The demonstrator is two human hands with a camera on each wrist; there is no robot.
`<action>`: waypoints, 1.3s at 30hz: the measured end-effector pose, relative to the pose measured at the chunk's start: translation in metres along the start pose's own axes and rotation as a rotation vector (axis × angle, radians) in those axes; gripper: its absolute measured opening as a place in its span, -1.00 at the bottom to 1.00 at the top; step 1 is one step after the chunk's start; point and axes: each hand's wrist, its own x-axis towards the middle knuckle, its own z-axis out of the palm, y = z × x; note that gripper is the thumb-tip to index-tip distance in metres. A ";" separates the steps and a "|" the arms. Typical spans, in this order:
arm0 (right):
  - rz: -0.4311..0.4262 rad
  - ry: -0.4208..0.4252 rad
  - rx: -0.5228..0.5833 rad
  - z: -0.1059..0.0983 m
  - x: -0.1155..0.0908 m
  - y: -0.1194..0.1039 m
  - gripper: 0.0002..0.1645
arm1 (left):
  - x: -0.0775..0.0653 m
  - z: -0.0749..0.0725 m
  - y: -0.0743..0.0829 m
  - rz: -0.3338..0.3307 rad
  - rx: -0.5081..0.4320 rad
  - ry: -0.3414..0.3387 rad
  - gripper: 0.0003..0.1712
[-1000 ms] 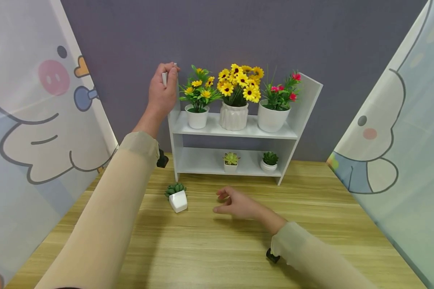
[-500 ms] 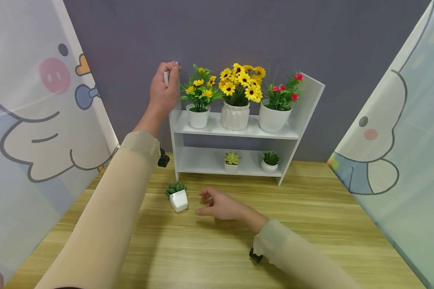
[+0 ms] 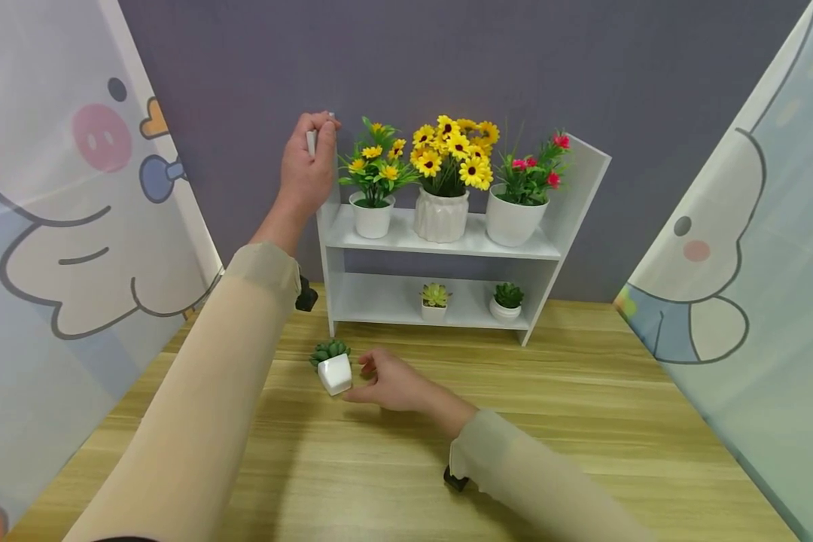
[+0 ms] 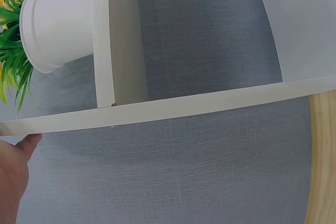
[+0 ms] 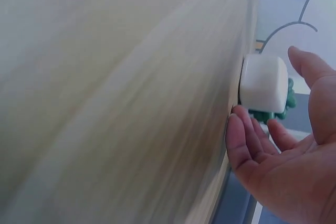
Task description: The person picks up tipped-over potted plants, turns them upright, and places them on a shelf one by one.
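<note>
My left hand [image 3: 306, 165] grips the upper end of the left side panel of a white two-tier shelf [image 3: 574, 192]. In the left wrist view the thumb lies against that panel's edge [image 4: 184, 107]; the other fingers are out of that view. A small green succulent in a white square pot [image 3: 336, 375] lies tipped over on the table, in front of the shelf's left foot. Right beside it is my right hand [image 3: 398, 384], thumb and fingers parted. The right wrist view has the pot [image 5: 264, 83] between the spread thumb and fingertips, held by neither.
On the upper board stand potted yellow flowers [image 3: 373, 218], yellow daisies in a ribbed pot [image 3: 442, 218] and a red-flowered pot [image 3: 515, 218]. Below are a light green succulent [image 3: 435, 297] and a dark green one [image 3: 508, 297]. Cartoon-printed panels [image 3: 691, 248] flank the wooden table [image 3: 583, 391].
My right hand has moved left across the table, up to the tipped succulent. The left hand keeps its grip on the shelf, and the plants have not moved.
</note>
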 end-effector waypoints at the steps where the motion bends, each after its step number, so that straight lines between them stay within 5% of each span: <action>1: 0.003 0.009 -0.003 0.002 0.002 -0.002 -0.13 | 0.000 0.000 0.000 -0.001 0.000 0.001 -0.70; 14: 0.056 0.089 -0.051 0.019 0.016 -0.015 -0.26 | -0.001 0.001 0.000 -0.002 0.005 -0.009 -0.71; 28: 0.025 0.055 -0.081 0.014 0.017 -0.013 -0.22 | -0.002 0.000 0.003 0.005 0.031 -0.009 -0.59; 39: 0.042 0.137 -0.190 0.019 0.022 -0.021 -0.14 | 0.000 0.000 0.000 -0.014 0.023 -0.006 -0.65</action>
